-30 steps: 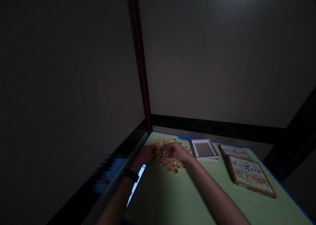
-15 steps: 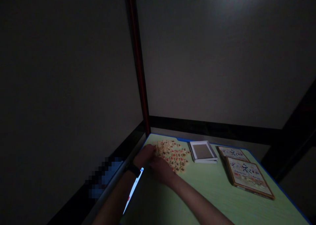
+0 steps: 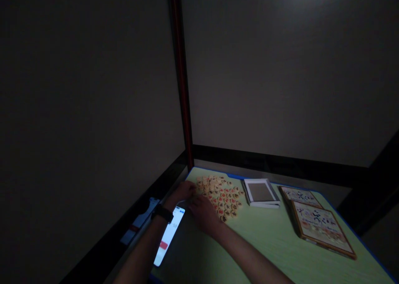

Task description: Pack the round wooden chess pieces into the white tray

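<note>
A spread of round wooden Chinese chess pieces [image 3: 226,201], marked in red and black, lies on the green table, some heaped at the far left. My left hand [image 3: 186,189] reaches to the heap's left edge, its fingers bent inward. Close in front of it, my right hand [image 3: 204,213] is curled at the near-left edge of the pieces. Both hands' fingertips are dim and partly hidden, so what they hold cannot be made out. A black watch [image 3: 162,213] is on my left wrist. Under that forearm lies a lit phone [image 3: 170,238].
An open white box [image 3: 261,192] stands beyond the pieces to the right. Two flat printed boxes [image 3: 321,225] overlap on the right of the green table [image 3: 264,242]. Walls rise close behind and to the left, meeting at a dark red post [image 3: 183,80].
The view has shifted slightly, and more of the phone shows beside my left forearm. Both hands stay close together at the left edge of the pieces.
</note>
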`<state>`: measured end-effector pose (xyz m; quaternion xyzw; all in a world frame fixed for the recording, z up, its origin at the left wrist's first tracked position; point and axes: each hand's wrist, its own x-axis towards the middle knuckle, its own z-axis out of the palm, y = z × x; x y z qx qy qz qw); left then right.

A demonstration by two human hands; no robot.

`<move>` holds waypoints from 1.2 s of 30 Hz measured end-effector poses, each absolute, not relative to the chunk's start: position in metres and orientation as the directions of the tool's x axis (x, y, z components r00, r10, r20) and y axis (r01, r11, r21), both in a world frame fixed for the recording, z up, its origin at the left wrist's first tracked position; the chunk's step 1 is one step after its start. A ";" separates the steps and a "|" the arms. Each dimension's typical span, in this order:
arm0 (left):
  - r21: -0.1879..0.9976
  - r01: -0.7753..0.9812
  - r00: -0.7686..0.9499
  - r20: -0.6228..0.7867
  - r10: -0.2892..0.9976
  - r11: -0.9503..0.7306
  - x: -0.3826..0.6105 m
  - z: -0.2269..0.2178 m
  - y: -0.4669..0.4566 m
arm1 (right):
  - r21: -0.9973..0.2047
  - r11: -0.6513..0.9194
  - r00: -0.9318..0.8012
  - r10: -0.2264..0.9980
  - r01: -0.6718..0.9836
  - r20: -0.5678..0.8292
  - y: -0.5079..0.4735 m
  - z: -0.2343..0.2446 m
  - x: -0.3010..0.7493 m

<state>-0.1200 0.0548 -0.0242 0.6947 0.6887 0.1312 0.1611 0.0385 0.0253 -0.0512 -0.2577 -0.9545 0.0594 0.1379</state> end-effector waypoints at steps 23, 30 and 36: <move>0.483 0.876 0.036 -0.112 0.993 0.023 -0.120 -0.025 0.036 | -0.161 0.576 -0.551 0.816 0.801 0.178 0.092 -0.003 0.070; 0.463 0.886 0.038 -0.085 0.996 0.006 -0.111 -0.027 0.035 | -0.056 0.613 -0.602 0.786 0.788 0.140 0.094 -0.006 0.053; 0.349 0.936 -0.054 0.013 0.998 0.046 -0.120 -0.024 0.045 | 0.010 0.673 -0.672 0.736 0.739 0.082 0.089 -0.001 0.047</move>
